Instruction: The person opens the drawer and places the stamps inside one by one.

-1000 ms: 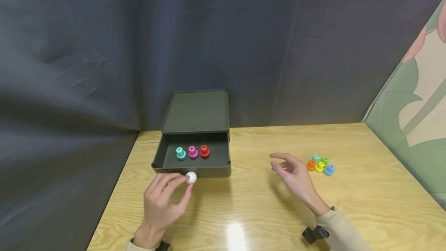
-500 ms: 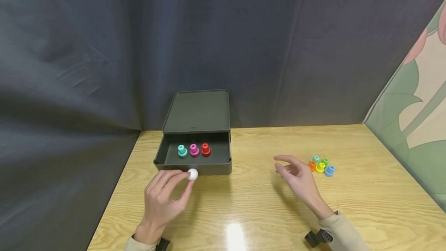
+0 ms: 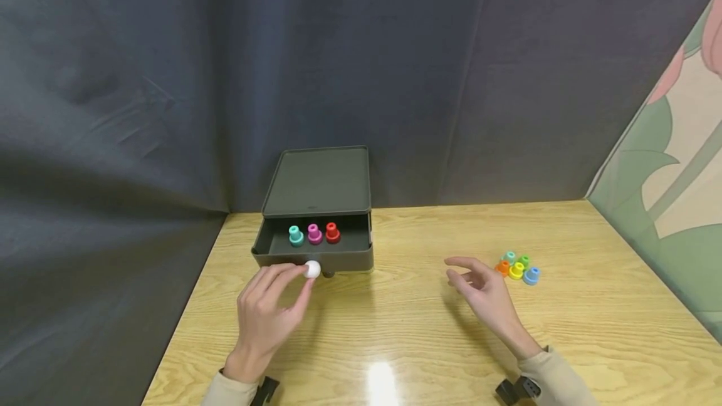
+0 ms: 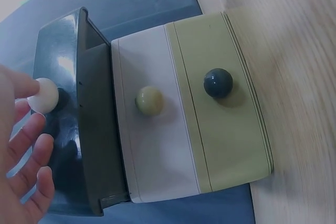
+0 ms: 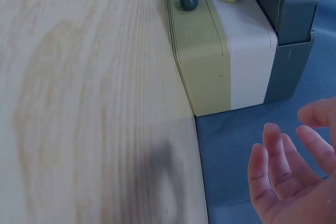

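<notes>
White knob [image 3: 312, 269]: round, fixed to the front of the dark top drawer [image 3: 313, 254]. Your left hand [image 3: 269, 312] pinches it between thumb and fingertips; in the left wrist view the knob [image 4: 42, 95] sits against your fingertips.

Top drawer: partly pulled out of the drawer unit [image 3: 318, 182], which stands at the back of the wooden table [image 3: 429, 331] against the dark curtain [image 3: 282, 67]. Contents, in a row, left to right: a teal peg [image 3: 296, 235], a magenta peg [image 3: 314, 234], a red peg [image 3: 332, 232], each upright.

Lower drawers, wrist views only: a white drawer with a cream knob [image 4: 149, 100], then an olive drawer with a dark knob [image 4: 218, 82], both pushed in.

Your right hand [image 3: 484, 290]: fingers loosely spread, holding nothing, hovering above the table, well apart from the drawer unit.

Loose pegs [image 3: 517, 267]: a small cluster in orange, yellow, green, teal and blue, on the table just beyond your right fingertips.

Right edge: a wall panel with a leaf pattern [image 3: 671, 161].
</notes>
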Motion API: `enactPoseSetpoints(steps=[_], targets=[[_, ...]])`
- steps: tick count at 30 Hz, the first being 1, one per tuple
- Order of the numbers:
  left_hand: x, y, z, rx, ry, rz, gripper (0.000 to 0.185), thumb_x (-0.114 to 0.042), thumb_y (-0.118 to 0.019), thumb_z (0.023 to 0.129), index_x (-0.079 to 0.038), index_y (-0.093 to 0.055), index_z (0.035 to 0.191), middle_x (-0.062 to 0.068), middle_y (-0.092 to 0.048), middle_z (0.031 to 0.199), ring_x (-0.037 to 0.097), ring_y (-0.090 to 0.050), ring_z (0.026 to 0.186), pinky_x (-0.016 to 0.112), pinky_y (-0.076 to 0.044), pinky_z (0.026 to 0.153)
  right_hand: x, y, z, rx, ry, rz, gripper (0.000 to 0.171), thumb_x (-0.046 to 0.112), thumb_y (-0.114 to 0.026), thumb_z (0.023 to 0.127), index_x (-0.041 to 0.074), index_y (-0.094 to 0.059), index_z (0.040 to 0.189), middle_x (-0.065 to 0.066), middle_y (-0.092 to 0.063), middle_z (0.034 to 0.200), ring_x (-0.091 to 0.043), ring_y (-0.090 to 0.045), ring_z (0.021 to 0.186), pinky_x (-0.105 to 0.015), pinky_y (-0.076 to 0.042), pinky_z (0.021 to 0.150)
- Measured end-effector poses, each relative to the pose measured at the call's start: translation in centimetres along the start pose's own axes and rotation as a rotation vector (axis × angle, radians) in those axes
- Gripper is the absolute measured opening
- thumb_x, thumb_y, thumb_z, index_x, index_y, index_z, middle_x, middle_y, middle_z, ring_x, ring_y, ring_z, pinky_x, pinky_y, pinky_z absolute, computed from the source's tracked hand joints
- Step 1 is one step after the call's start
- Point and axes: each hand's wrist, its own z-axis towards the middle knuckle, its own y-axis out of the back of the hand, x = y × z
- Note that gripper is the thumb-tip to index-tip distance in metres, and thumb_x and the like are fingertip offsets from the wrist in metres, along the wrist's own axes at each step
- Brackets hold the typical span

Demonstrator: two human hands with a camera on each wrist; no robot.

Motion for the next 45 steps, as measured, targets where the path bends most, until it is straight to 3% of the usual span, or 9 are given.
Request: enactPoseSetpoints(steps=[8,15,27,35,45], targets=[[0.7,-1.2,0.0,0.006,0.06,0.012,0.021,-0.022,-0.08,0.087,-0.009,-0.082,0.103,0.007,-0.08,0.095,0.024,-0.073,0.077,0.036,-0.058,0.065,-0.6,0.2,-0.3,-0.014,0.009,0.004,0.028,0.017,-0.068,0.105,0.007,-0.072,0.131,-0.026,-0.076,0.114,-0.011,-0.075,0.088,-0.027,-0.057,0.068],[1.2,-2.1,0.4,-0.015,0.128,0.008,0.022,-0.016,-0.085,0.083,-0.01,-0.083,0.105,0.006,-0.079,0.09,0.02,-0.068,0.07,0.031,-0.051,0.059,-1.0,0.4,-0.4,-0.028,-0.003,0.001,0.028,0.017,-0.069,0.105,0.008,-0.073,0.13,-0.026,-0.076,0.115,-0.01,-0.075,0.088,-0.026,-0.058,0.071],[1.8,-3.4,1.0,0.008,0.208,0.008,0.021,-0.017,-0.086,0.086,-0.01,-0.083,0.105,0.005,-0.081,0.091,0.022,-0.071,0.071,0.034,-0.053,0.06,-2.1,1.2,-1.0,-0.042,-0.033,-0.012,0.029,0.02,-0.068,0.106,0.01,-0.072,0.133,-0.019,-0.078,0.115,-0.007,-0.075,0.089,-0.025,-0.056,0.072],[2.1,-4.0,1.2,0.009,0.274,0.016,0.02,-0.02,-0.087,0.087,-0.012,-0.083,0.105,0.005,-0.082,0.09,0.021,-0.072,0.07,0.04,-0.053,0.06,-2.3,2.0,-1.0,-0.053,-0.03,-0.014,0.029,0.019,-0.068,0.106,0.008,-0.072,0.133,-0.017,-0.079,0.107,-0.008,-0.075,0.086,-0.029,-0.06,0.071],[2.4,-4.7,1.5,-0.002,0.334,-0.019,0.019,-0.017,-0.087,0.088,-0.012,-0.083,0.106,0.004,-0.083,0.094,0.022,-0.074,0.07,0.043,-0.054,0.06,-2.7,2.8,-1.0,-0.071,-0.021,-0.018,0.028,0.017,-0.068,0.106,0.006,-0.072,0.132,-0.005,-0.079,0.108,-0.005,-0.075,0.088,-0.025,-0.059,0.074]])
